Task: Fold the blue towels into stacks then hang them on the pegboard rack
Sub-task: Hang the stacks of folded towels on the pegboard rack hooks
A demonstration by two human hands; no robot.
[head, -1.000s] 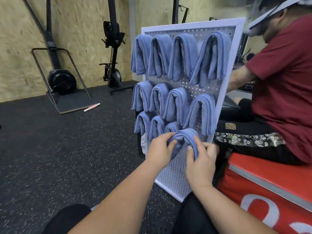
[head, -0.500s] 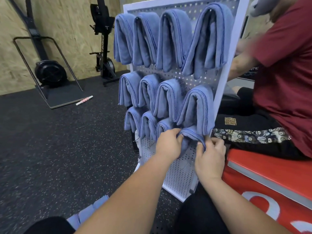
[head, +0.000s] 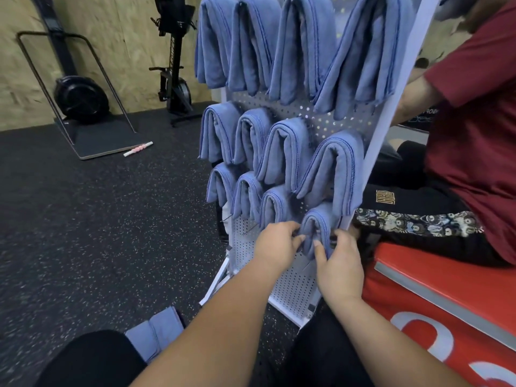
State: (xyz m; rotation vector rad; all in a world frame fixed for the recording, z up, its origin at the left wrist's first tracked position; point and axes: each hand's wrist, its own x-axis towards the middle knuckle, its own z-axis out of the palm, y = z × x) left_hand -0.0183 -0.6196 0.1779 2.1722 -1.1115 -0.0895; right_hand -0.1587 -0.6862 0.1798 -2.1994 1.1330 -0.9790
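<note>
A white pegboard rack (head: 293, 286) stands on the floor with several folded blue towels draped over its pegs in three rows. The lowest right towel (head: 317, 224) hangs over a peg, and both hands are on it. My left hand (head: 275, 244) pinches its left side with curled fingers. My right hand (head: 339, 263) grips its right side, thumb on the front of the cloth. Another folded blue towel (head: 157, 331) lies on the floor by my left knee.
A person in a red shirt (head: 474, 129) sits to the right behind the rack on a red padded box (head: 446, 297). Black gym machines (head: 81, 99) stand by the plywood wall. A pink and white roller (head: 138, 148) lies on the speckled rubber floor.
The view has come closer to the rack and tilted down. Both hands have slid down the sides of the lowest right towel, which now hangs lower over its peg.
</note>
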